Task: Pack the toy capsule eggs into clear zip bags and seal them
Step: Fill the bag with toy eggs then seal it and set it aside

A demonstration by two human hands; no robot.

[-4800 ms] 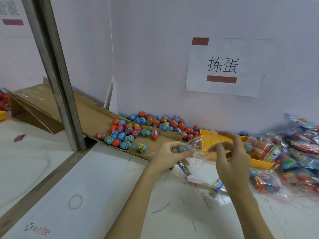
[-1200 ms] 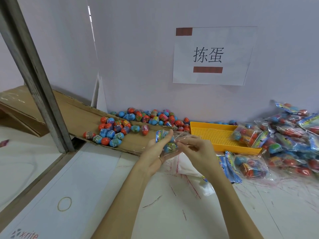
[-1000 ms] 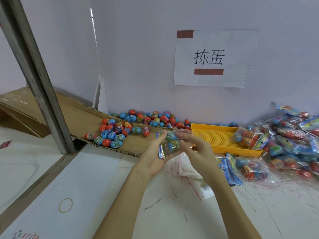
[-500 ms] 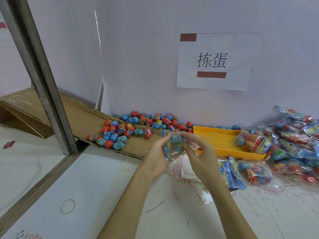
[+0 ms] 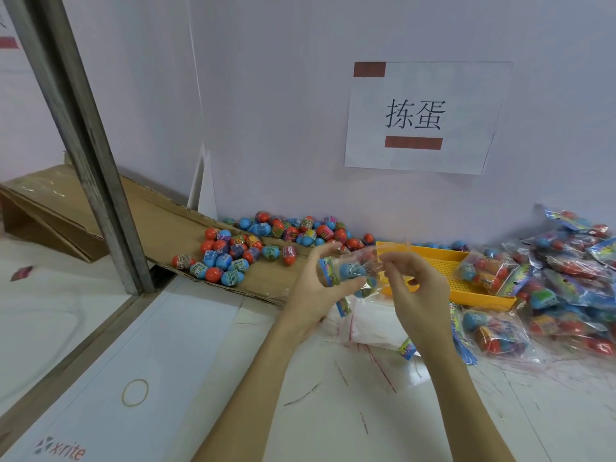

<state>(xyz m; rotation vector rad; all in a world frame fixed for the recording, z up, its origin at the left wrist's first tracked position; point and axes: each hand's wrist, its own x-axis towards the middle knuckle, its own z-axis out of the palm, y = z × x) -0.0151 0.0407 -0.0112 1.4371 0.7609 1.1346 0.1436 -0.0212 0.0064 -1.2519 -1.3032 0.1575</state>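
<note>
A: Well, nearest the camera, what lies on the white table [image 5: 206, 378]?

B: A rubber band [image 5: 135, 392], left of the two forearms.

A: And the hands?

B: Raised above the table, facing each other. The left hand [image 5: 313, 291] cups the clear zip bag [image 5: 353, 273] from the left, thumb under it and fingers curved over its top. The right hand [image 5: 416, 291] pinches the bag's right edge between thumb and forefinger, other fingers curled.

A: What's in the bag?

B: Blue capsule eggs; I can't count them. The bag hangs between both hands, off the table.

A: Beneath and beyond?

B: Empty bags [image 5: 373, 328] lie under the hands. Behind the right hand sits a yellow tray [image 5: 466, 295], filled bags [image 5: 566, 278] to its right. Farther left, loose eggs [image 5: 230, 258] rest on a cardboard ramp [image 5: 160, 225] against the wall, below a paper sign [image 5: 420, 118].
</note>
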